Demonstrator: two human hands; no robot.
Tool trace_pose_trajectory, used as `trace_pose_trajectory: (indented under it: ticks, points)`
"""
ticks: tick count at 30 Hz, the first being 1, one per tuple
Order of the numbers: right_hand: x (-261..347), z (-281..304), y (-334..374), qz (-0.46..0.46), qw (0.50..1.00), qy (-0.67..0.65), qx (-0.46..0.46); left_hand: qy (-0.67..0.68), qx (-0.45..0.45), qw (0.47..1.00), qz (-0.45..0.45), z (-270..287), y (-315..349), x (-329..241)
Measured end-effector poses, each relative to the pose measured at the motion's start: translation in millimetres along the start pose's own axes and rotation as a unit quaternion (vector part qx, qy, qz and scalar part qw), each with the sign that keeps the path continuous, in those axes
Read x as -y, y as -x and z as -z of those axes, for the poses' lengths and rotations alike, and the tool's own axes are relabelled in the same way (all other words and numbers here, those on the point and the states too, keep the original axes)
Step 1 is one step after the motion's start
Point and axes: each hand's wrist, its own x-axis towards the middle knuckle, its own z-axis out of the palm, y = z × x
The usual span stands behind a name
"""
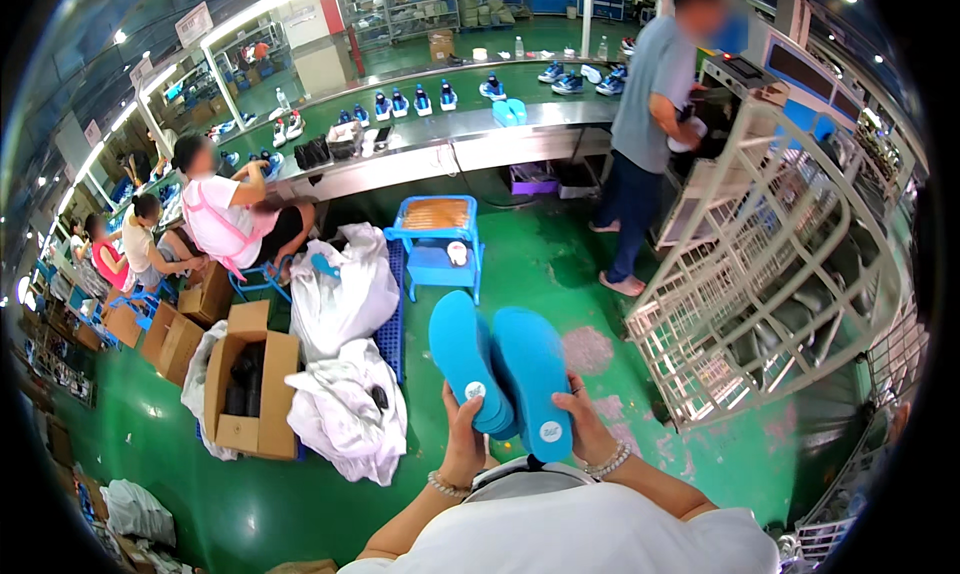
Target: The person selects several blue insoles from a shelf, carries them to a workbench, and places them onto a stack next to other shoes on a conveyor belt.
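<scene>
Two stacks of bright blue insoles are held up in front of my body, side by side, toes pointing away. My left hand (pixel 464 439) is closed around the heel end of the left insole stack (pixel 462 349), where several layered edges show. Around the heel part of the right insole stack (pixel 532 379) my right hand (pixel 590 419) is closed, thumb on top. Each top insole has a round white sticker at its heel. The two stacks touch or nearly touch along their inner sides. Fingers beneath the stacks are hidden.
A blue stool (pixel 437 239) stands ahead. White cloth sacks (pixel 350 404) and an open carton (pixel 285 374) lie left. A wire cage cart (pixel 700 304) stands right, near a standing person (pixel 645 124). Shoes line the long conveyor bench (pixel 470 129); seated people work at left.
</scene>
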Motion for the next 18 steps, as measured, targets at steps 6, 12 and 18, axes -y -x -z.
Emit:
trace_pose_trajectory:
  ticks: [6,12,18]
  points:
    - [57.1,-39.3,-112.0,0.101,0.994,0.031,0.008,-0.085,0.085,0.991,-0.062,-19.4,-125.5,-52.5]
    - [113.4,-31.4,-215.5,0.144,0.989,0.002,-0.035,-0.086,0.117,0.989,-0.011,-47.9,-264.9,-62.4]
    - [159.9,-2.7,-352.1,0.087,0.993,0.054,-0.052,-0.059,0.036,0.997,0.026,-65.8,-392.8,-56.3]
